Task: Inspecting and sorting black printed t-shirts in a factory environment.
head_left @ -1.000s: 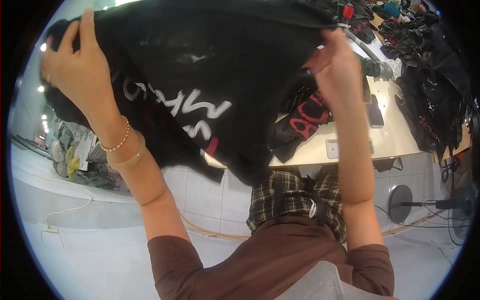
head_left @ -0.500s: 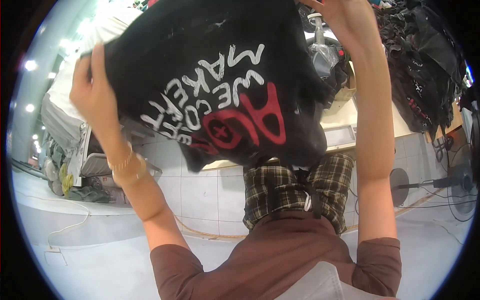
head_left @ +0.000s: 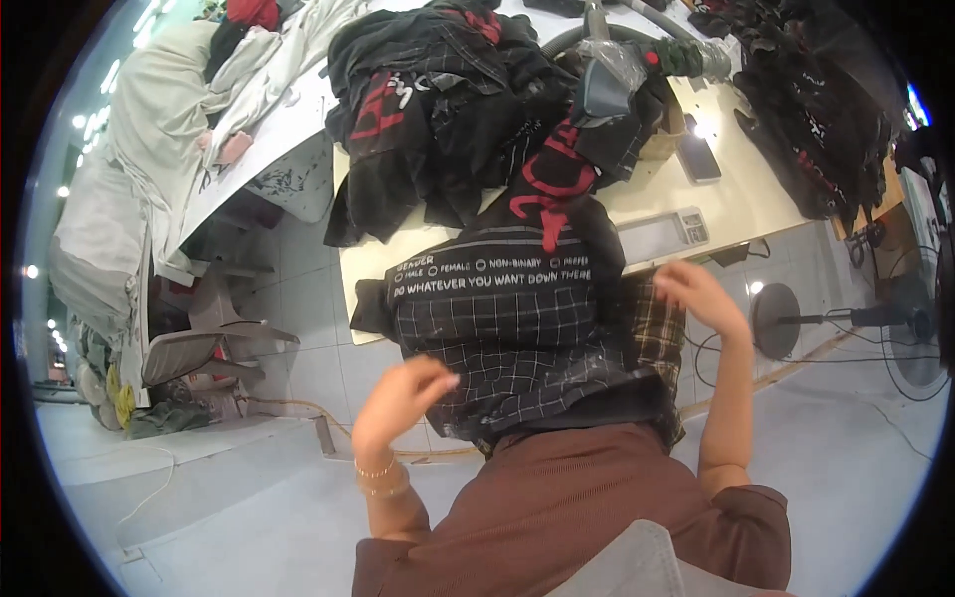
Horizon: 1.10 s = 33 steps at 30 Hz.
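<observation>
A black garment (head_left: 497, 328) with a thin white grid, white lettering and red print lies over my lap, its far end running up onto the pale yellow table. My left hand (head_left: 406, 393) is over the garment's near left side, fingers loosely bent and nothing seen in them. Beside its right edge my right hand (head_left: 696, 297) hovers with relaxed, bent fingers, also holding nothing visible. Up on the table, a grey machine head (head_left: 605, 92) partly wrapped in clear plastic stands at the garment's far end.
A heap of black printed garments (head_left: 428, 119) covers the table's far left; more dark garments (head_left: 821, 129) hang at the right. A phone (head_left: 698, 157) lies on the yellow table (head_left: 766, 204). Pale cloth (head_left: 169, 129) drapes at the left. A fan (head_left: 776, 320) stands at the right.
The black garment has come down from between my raised hands onto my lap and the table edge. Both hands have let go and dropped nearer my body.
</observation>
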Motion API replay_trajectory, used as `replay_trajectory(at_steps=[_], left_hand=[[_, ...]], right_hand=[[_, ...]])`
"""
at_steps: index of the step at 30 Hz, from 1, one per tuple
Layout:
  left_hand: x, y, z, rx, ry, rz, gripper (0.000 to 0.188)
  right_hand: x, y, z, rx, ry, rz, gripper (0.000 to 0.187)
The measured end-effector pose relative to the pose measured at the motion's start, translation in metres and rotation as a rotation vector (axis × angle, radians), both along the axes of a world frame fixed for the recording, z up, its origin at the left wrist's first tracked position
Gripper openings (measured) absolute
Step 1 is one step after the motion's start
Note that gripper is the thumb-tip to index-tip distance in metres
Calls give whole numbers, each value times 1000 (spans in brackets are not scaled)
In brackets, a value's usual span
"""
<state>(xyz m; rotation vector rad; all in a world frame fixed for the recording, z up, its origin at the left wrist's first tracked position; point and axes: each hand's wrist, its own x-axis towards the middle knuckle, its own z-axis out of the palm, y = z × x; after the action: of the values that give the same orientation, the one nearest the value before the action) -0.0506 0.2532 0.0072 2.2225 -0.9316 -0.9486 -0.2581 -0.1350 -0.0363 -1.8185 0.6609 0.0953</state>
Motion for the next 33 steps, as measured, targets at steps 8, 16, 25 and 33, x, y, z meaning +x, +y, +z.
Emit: replay_trajectory(at_steps=[8, 16, 25, 33], left_hand=[[-16, -156, -24, -249, 85, -48, 23], [-1, -152, -72, 29, -856, 228, 65], [65, -145, -27, -634, -1205, 560, 19], [37, -213, -47, -684, -812, 467, 17]], right_hand=[[57, 1, -80, -302, -248, -177, 48], [50, -22, -48, 33, -236, -335, 27], [40, -55, 31, 293, -849, -786, 20], [62, -70, -42, 450, -379, -728, 19]])
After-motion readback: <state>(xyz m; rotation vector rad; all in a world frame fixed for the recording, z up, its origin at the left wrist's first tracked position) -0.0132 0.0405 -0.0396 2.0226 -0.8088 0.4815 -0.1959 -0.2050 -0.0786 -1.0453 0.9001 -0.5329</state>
